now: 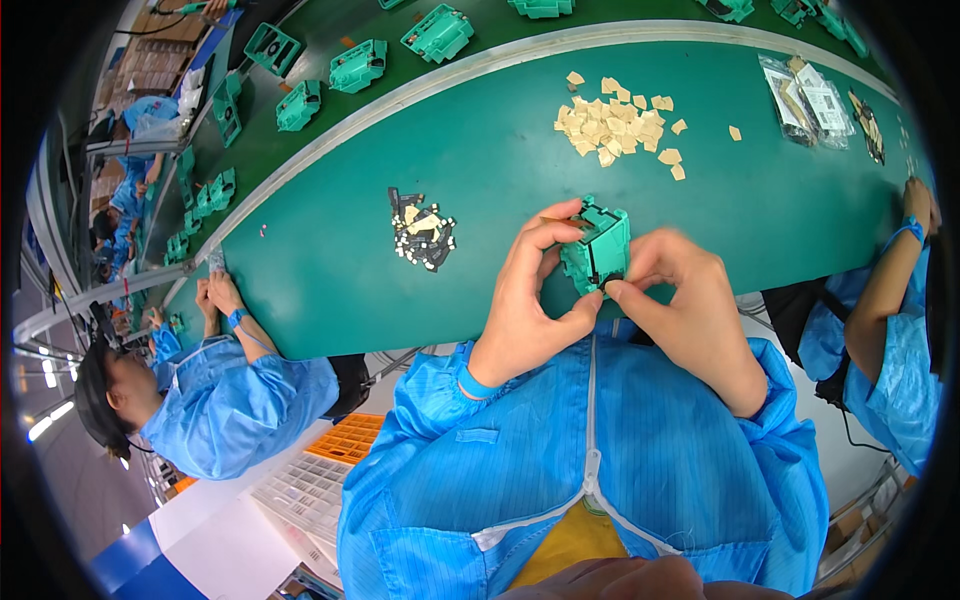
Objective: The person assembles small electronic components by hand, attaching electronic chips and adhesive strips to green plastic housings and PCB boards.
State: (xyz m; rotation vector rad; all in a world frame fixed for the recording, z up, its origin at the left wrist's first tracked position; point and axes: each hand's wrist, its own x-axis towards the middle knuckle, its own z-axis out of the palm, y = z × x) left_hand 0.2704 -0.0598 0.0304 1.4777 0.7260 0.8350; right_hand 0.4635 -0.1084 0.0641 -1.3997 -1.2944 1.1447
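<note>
Over the near edge of the green table, my left hand [532,290] is closed round a green plastic housing [606,245], fingers on its far left side and thumb at its near end. Black strips run along the housing. My right hand [685,300] is closed in a pinch at the housing's near right corner, where a small black part [608,283] shows between my thumbs. The fingertips partly cover that part. To the left lies a small pile of black parts with cream pads [424,232]. Farther off is a heap of cream-coloured flat pieces [610,125].
Beyond a pale rail [400,100], a dark green belt carries several green housings [358,66]. Clear bags with papers [808,100] lie at the far right. Co-workers in blue sit on my left [235,400] and right [890,330]. Plastic crates [310,490] stand below the table.
</note>
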